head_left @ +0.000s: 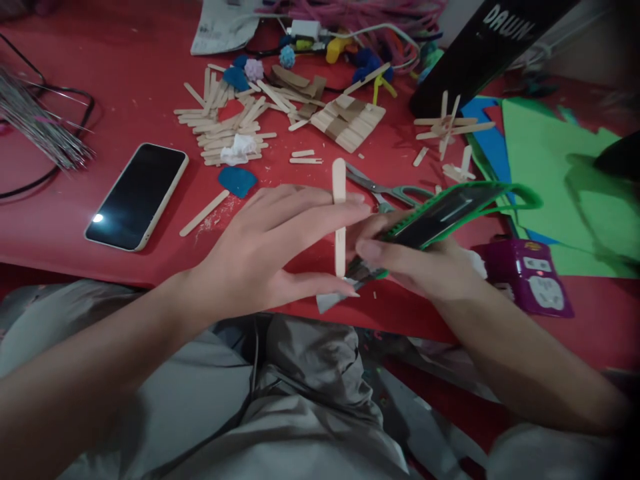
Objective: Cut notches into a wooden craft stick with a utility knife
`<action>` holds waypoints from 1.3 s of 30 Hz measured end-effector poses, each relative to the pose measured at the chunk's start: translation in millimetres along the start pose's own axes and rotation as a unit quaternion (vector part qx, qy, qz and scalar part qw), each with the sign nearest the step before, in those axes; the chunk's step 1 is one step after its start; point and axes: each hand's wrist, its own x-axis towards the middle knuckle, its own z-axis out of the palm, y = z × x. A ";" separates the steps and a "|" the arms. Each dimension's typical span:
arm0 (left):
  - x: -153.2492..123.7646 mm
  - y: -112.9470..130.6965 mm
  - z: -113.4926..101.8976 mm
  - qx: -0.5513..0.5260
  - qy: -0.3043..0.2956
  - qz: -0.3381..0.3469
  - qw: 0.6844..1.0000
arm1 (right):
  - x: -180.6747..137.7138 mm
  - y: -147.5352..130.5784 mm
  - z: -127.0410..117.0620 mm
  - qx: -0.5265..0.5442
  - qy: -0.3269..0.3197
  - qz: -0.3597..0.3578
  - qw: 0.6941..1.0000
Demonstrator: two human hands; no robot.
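Head view shows two hands over one red table [125, 80]. The left hand [265, 240] holds one wooden stick [339, 180] at its fingers, the thumb spread apart below; the right hand [425, 267] is closed round one green-edged black tool [445, 213]. The wooden stick is pale, flat and round-topped, nearly upright (a finger hides its middle), its lower end beside the tool. Just beyond lie one pair of scissors [367, 181] and two short wooden pieces [303, 154]; leftward, one loose stick [204, 213] meets one blue scrap [237, 181]. Farther out are one phone [137, 197], one purple socket box [530, 277] and one panel of sticks [349, 123]; the stick heap [215, 137] defies counting.
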 end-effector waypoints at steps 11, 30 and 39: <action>-0.8 0.8 10.1 -0.054 -0.013 -0.004 0.998 | 2.2 -8.7 9.0 -0.029 -0.046 0.003 0.999; -3.0 -8.1 7.5 0.016 -0.047 -0.035 0.998 | -1.4 2.1 6.3 -0.062 0.028 0.021 0.997; -8.7 -14.1 14.2 0.089 -0.142 -0.100 0.981 | -2.4 13.3 -3.1 -0.107 0.293 -0.131 0.941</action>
